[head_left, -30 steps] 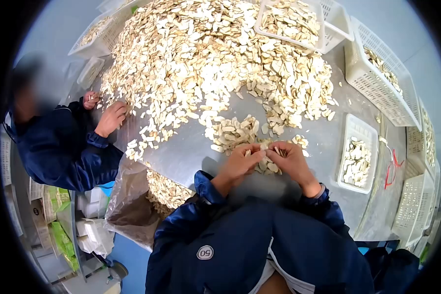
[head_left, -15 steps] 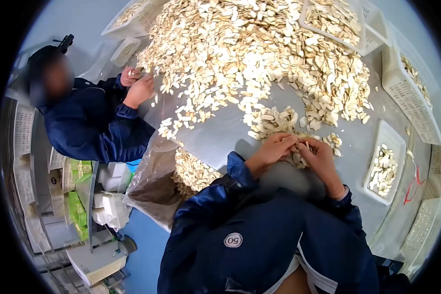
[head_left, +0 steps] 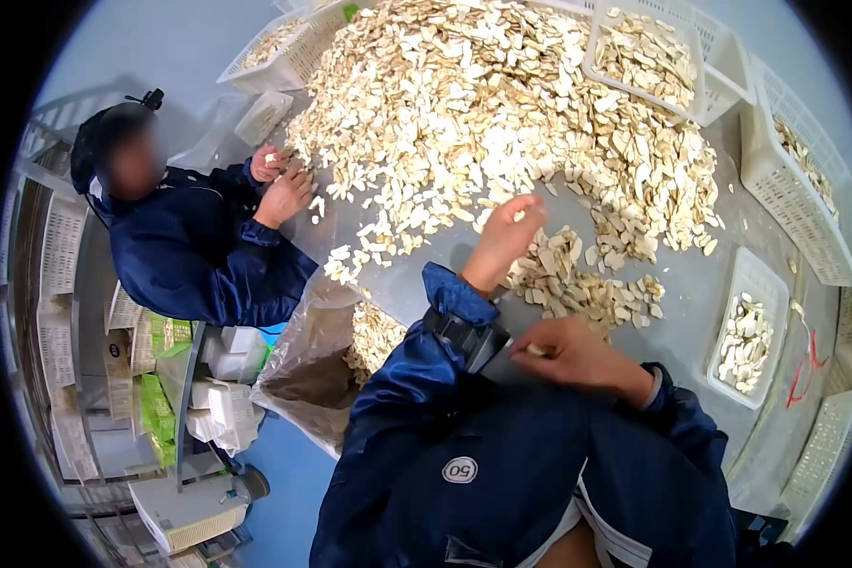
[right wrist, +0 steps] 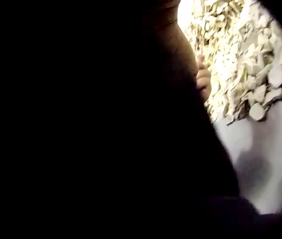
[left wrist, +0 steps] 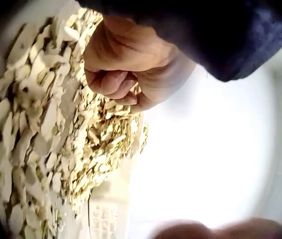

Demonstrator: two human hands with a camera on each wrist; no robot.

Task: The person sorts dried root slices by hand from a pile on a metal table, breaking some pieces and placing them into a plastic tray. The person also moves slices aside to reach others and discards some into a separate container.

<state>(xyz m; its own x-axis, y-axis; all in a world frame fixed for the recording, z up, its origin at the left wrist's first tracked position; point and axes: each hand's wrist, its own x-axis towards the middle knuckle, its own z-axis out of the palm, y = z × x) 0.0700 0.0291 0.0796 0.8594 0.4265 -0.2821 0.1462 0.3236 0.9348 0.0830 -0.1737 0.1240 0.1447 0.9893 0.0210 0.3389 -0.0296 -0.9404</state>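
Pale dried slices lie in a large heap (head_left: pixel 464 104) and a smaller pile (head_left: pixel 563 275). Left of the smaller pile, my left hand (head_left: pixel 506 241) is raised with curled fingers, a small pale bit showing between them. The left wrist view shows that left hand (left wrist: pixel 136 62) as a fist above the slices (left wrist: pixel 96 144). Closer to my body, my right hand (head_left: pixel 582 355) pinches a small slice (head_left: pixel 540 350) between thumb and fingers. Dark sleeve fills most of the right wrist view; some fingertips (right wrist: pixel 203 82) show before the heap (right wrist: pixel 235 55), whose hand I cannot tell.
A white tray of slices (head_left: pixel 748 346) lies at right, beside red-handled scissors (head_left: pixel 805 369). White baskets (head_left: pixel 795 180) line the far right. An open plastic bag of slices (head_left: pixel 303 393) hangs at the table's left edge. Another person (head_left: pixel 208 237) works at left.
My hands were together over the small pile and have parted: the left moved forward and left, the right back toward my body. The head view has swung left.
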